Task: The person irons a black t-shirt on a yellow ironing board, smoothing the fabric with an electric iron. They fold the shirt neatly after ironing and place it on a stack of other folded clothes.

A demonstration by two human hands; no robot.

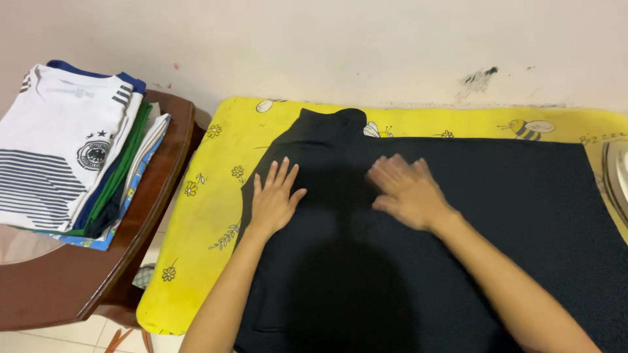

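A: Biggest thing first — the ironing board with the yellow padded cover printed with bees and flowers [196, 216], set against the pale wall [360, 46].

B: And on it the black knit fabric garment [497, 216], spread flat over most of the board, its narrow end pointing to the wall near the top left. Handling?

A: Looks soft, limp and light, I'd say; it would sag if lifted by one point. Better taken by an edge or a corner with both hands, or just pressed and slid flat. Not fragile, not slippery on that cover, as far as I can judge.

B: Hands?

A: Left hand [275, 199] palm down on the cloth near its left edge, fingers spread wide, holding nothing. Right hand [405, 189] also flat on the cloth near the middle, fingers extended and close together, a bit blurred — grasping nothing either. Both forearms reach in from the bottom of the view, angled toward each other.

B: The rest?

A: Dark brown wooden chair [157, 216] on the left bearing a stack of folded shirts [65, 150], white striped one on top. At the right edge a sliver of a metal object [616, 176]; can't tell what.
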